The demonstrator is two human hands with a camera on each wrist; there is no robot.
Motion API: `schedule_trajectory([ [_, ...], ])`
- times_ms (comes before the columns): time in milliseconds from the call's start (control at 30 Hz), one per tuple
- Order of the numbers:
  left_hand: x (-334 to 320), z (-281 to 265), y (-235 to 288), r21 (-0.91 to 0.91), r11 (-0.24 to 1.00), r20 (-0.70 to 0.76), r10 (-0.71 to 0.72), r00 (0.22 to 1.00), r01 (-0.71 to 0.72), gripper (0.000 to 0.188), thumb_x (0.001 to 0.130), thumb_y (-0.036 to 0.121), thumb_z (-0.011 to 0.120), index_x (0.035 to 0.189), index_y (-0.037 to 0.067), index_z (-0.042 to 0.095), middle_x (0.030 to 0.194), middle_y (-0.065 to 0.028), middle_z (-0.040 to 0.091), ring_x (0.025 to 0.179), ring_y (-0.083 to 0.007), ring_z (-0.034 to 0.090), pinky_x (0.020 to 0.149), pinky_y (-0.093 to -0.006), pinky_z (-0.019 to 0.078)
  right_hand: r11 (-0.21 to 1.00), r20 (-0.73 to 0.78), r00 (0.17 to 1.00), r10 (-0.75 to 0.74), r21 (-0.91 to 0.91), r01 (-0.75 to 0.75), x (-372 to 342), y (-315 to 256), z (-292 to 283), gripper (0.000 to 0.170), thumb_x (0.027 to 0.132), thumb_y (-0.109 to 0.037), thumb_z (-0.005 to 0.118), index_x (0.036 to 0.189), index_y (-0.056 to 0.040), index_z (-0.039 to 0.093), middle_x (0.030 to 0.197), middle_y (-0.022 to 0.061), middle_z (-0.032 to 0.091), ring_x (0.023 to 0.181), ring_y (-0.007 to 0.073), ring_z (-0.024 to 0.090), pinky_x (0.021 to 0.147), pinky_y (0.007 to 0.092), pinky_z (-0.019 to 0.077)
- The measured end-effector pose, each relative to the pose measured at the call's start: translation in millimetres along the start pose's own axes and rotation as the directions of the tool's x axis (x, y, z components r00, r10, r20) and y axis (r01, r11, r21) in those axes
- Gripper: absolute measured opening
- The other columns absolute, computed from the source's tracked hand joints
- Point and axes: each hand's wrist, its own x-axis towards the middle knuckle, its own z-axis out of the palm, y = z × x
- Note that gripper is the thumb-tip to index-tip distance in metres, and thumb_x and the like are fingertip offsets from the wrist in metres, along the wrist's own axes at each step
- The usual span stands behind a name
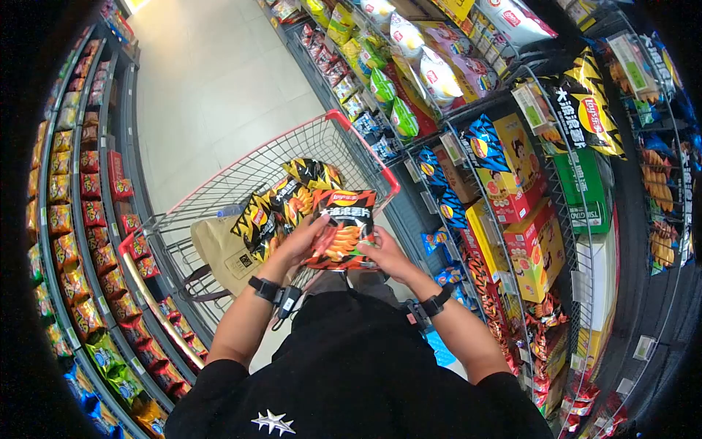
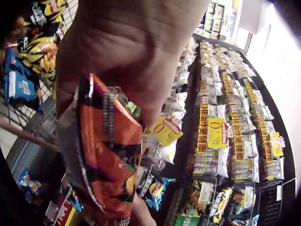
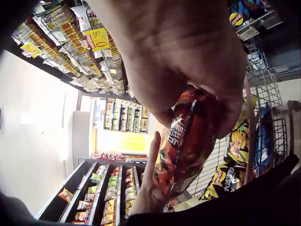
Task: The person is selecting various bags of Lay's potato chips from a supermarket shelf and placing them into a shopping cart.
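Note:
A red and black bag of potato chips (image 1: 342,228) is held upright between both hands, its printed front facing up in the head view. My left hand (image 1: 303,240) grips its left edge, and my right hand (image 1: 385,254) grips the right edge with the thumb over the front. In the left wrist view the orange-red side of the chip bag (image 2: 113,146) lies under the left hand (image 2: 122,61). From the right wrist, the right hand (image 3: 183,61) curls round the bag's side seam. Black and yellow chip bags (image 1: 274,205) lie in the cart just beyond.
The wire shopping cart (image 1: 219,175) with a red rim stands in front, a brown paper bag (image 1: 223,252) in its left part. Snack shelves (image 1: 88,219) run along the left. Racks with chip bags, boxes and a green carton (image 1: 583,192) rise close on the right.

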Motion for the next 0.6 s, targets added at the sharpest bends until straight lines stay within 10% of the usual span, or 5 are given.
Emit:
schedule_trajectory([
  [100,-17,-20,13,0.342,0.935,-0.128,0.145,0.981,-0.093,0.069,0.084,0.020,0.071,0.138,-0.004,0.036,0.107,-0.0097,0.059,0.093,-0.0148,0.060,0.079,-0.0258,0.0504,0.987,0.114,0.980,0.161,-0.039,-0.158,1,-6,17,0.060,0.089,-0.017,0.066,0.139,-0.0072,0.033,0.125,0.0097,0.053,0.107,0.0155,0.056,0.085,0.0311,0.0510],
  [133,-14,-29,16,0.415,0.888,-0.139,0.277,0.951,-0.198,0.080,0.078,0.015,0.075,0.141,-0.005,0.030,0.111,-0.0121,0.059,0.094,-0.0161,0.059,0.080,-0.0274,0.0498,0.999,0.126,0.991,-0.038,-0.015,0.040,9,10,20,0.060,0.089,-0.018,0.066,0.140,-0.0083,0.035,0.128,0.0092,0.050,0.108,0.0151,0.055,0.082,0.0301,0.0507],
  [300,-35,-74,36,0.874,0.486,-0.232,0.441,0.867,-0.013,0.078,0.069,0.011,0.076,0.137,0.009,0.040,0.112,-0.0154,0.064,0.096,-0.0247,0.064,0.083,-0.0346,0.0496,0.997,0.022,0.999,0.040,-0.067,-0.038,8,9,0,0.048,0.089,-0.016,0.064,0.133,-0.0070,0.046,0.126,0.0084,0.053,0.107,0.0150,0.056,0.081,0.0307,0.0497],
  [500,-8,-120,-15,0.964,0.266,-0.138,0.445,0.885,0.016,0.079,0.068,0.017,0.077,0.137,0.006,0.040,0.118,-0.0219,0.061,0.108,-0.0332,0.060,0.092,-0.0364,0.0465,0.996,-0.103,0.991,0.088,0.013,-0.088,-13,26,-32,0.036,0.088,-0.019,0.064,0.120,-0.0051,0.056,0.111,0.0048,0.061,0.094,0.0138,0.061,0.075,0.0297,0.0498],
  [600,26,-150,-44,0.882,0.464,-0.225,0.271,0.936,0.078,0.076,0.069,0.015,0.076,0.135,0.003,0.040,0.118,-0.0226,0.060,0.110,-0.0342,0.059,0.093,-0.0380,0.0459,0.990,-0.167,0.979,0.120,0.097,-0.105,-28,30,-45,0.035,0.089,-0.021,0.063,0.120,-0.0048,0.056,0.110,0.0049,0.062,0.093,0.0139,0.062,0.077,0.0305,0.0493],
])
